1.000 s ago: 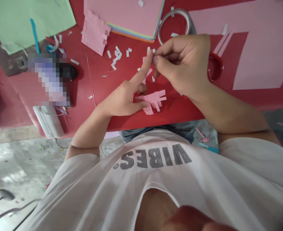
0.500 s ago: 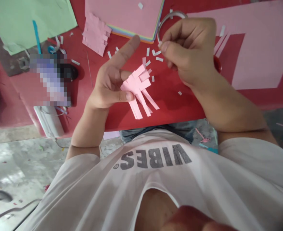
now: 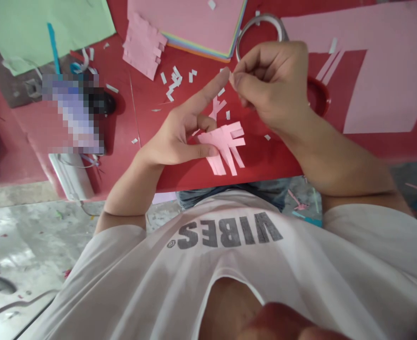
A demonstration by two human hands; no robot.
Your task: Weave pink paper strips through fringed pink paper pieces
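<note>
Several woven pink paper strips point(image 3: 226, 139) are pinched between the thumb and bent fingers of my left hand point(image 3: 189, 130), their loose ends fanning right and down. The index finger of that hand stretches up to the fingertips of my right hand point(image 3: 270, 78). Thumb and index of my right hand are pressed together on something tiny and pale, too small to name. Just behind it lies a roll of tape point(image 3: 281, 28). Small white paper bits point(image 3: 175, 82) are scattered on the red table point(image 3: 272, 160) around both hands.
A woven pink paper piece point(image 3: 143, 45) lies beside a stack of coloured paper point(image 3: 197, 28). Cut pink sheet point(image 3: 382, 89) covers the right side, near a red round object point(image 3: 318, 97). Green paper point(image 3: 48, 28), a blurred-out item point(image 3: 75, 115) and a white box-shaped device point(image 3: 70, 177) are at left.
My left hand has moved right and slightly down with the pink strips, its index finger now meeting my right fingertips. My right hand has shifted slightly down and left, away from the tape roll.
</note>
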